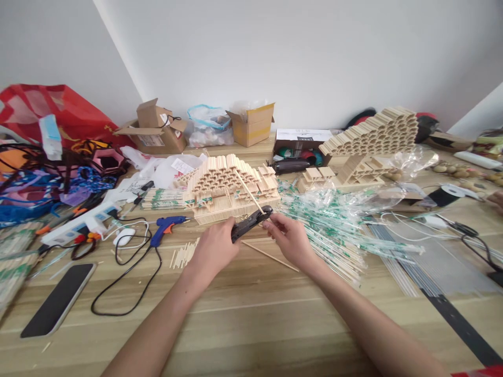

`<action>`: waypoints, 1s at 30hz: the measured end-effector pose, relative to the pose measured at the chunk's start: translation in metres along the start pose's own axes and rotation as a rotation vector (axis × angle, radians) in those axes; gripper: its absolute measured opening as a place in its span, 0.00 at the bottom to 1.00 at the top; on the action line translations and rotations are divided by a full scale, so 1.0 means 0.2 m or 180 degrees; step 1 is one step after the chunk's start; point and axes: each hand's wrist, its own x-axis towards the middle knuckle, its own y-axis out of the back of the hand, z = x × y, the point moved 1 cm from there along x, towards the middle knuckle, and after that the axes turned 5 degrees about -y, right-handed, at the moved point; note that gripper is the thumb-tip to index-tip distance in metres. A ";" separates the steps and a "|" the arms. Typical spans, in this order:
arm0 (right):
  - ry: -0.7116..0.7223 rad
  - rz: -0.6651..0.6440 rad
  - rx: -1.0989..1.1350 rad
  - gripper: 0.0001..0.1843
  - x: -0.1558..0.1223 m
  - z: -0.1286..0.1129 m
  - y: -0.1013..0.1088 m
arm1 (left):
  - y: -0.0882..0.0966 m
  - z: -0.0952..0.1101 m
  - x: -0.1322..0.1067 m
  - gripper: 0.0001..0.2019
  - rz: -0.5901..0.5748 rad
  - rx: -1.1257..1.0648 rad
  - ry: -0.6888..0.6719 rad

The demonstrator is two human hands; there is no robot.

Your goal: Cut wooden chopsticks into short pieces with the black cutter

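Your left hand [212, 256] is closed around the lower end of a black plier-like tool [249, 224], and your right hand [288, 241] pinches its upper end between the fingertips. The tool sits above the worktop [236, 335], just in front of a model built from stacked wooden sticks [231, 191]. Its long axis runs from lower left to upper right, with the head toward your right.

A thin wooden stick [249, 192] rises from that head, up and to the left, and crosses over the model. You can't quite tell whether the tool is gripping it or the stick only meets it there.

Another loose stick [271, 256] lies on the worktop just below the tool, slanting down to the right. Short cut sticks [184, 254] sit just beside your left hand.

Your nearest room to move is toward you, where bare wood runs beneath your forearms and out of view. To the left, a blue-and-orange glue gun [167, 228] lies close by, its black cord looping forward. To the right, a wide spread of chopsticks in green-printed wrappers [326, 230] comes up almost against your right hand. The worktop's edges don't show.
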 end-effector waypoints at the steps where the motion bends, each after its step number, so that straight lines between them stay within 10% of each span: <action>1: -0.0008 0.0009 -0.0018 0.14 0.00 0.00 0.00 | 0.00 0.00 0.00 0.04 -0.0008 0.0021 0.0010; 30: 0.0071 -0.0196 -0.0609 0.13 0.00 0.00 0.03 | 0.03 -0.05 0.01 0.06 0.0123 0.0093 0.0067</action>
